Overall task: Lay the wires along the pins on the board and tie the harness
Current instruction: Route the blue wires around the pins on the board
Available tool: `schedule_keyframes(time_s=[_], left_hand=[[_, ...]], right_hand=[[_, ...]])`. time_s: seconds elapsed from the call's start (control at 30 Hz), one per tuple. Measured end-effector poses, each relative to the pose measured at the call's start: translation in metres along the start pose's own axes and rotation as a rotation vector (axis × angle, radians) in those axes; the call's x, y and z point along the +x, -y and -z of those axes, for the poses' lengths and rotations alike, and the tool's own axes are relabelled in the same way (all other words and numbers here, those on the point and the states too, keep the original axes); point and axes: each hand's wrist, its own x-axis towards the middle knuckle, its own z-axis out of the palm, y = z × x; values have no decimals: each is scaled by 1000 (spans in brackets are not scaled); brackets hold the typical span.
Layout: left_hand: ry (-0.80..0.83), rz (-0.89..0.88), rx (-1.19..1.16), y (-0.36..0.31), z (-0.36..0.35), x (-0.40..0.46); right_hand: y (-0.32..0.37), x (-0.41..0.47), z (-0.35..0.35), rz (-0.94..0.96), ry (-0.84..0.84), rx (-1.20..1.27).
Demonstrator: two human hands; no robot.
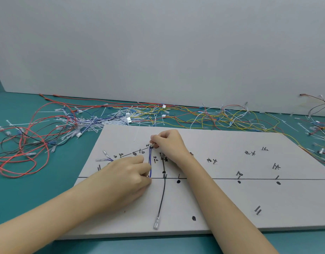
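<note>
Blue wire (150,160): thin, light and limp by the look of it, likely to spring off the pins unless held taut; runs up the grey board (231,198) from the long ruled line to a marked pin near the top, beside a laid black wire (162,197). Right hand (169,143) pinches its upper end, left hand (128,173) pinches the lower bend; best gripped on the insulation near each pin. Beyond the board: loose wires and cable ties (103,121) heaped on the green table (30,189).

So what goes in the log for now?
left hand: holds blue wire | right hand: pinches its top end | black wire: laid
</note>
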Motion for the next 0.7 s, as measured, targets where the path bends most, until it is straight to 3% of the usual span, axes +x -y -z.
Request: schedule_keyframes(time_s=[0.17,0.4,0.7], left_hand=[[58,185,-427,15,0,-3],[340,583,-944,58,0,-1],[313,629,-998,78,0,1]], right_hand=[[0,0,0,3,-4,-8],[0,0,1,8,1,-12],[2,-1,1,11,7,-8]])
